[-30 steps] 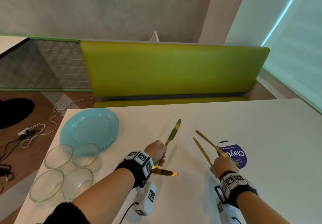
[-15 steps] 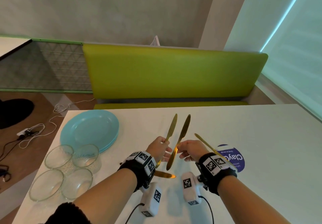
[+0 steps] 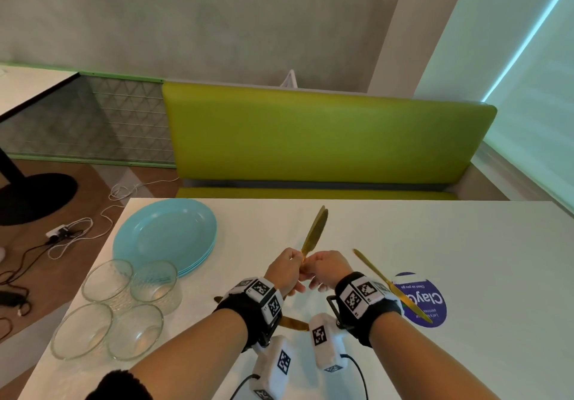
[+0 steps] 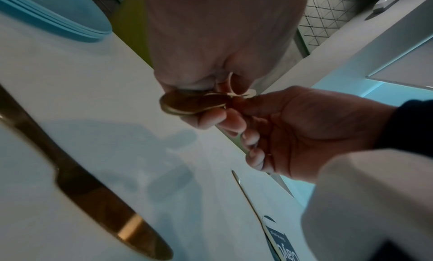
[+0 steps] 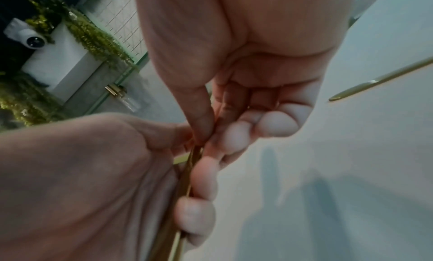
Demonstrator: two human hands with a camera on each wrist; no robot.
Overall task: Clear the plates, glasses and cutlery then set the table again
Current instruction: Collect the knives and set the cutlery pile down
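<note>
Two gold knives [image 3: 315, 231] stand side by side over the middle of the white table [image 3: 435, 244], blades pointing up and away. My left hand [image 3: 292, 272] grips their handles, whose round ends [image 4: 192, 102] show in the left wrist view. My right hand [image 3: 320, 270] meets it and pinches the same handles [image 5: 187, 172] between thumb and fingers. A third gold knife [image 3: 388, 284] lies flat on the table to the right. A fourth knife [image 3: 293, 324] lies under my left wrist, partly hidden, its blade [image 4: 93, 190] close to the left wrist camera.
A stack of teal plates [image 3: 164, 235] sits at the table's far left corner. Several clear glass bowls [image 3: 107, 278] cluster in front of it near the left edge. A purple round sticker [image 3: 425, 303] lies under the right knife. A green bench [image 3: 310, 138] runs behind the table.
My right hand lifted one knife from the right and carried it left to the knife in my left hand. The two blades now lie together and the hands touch.
</note>
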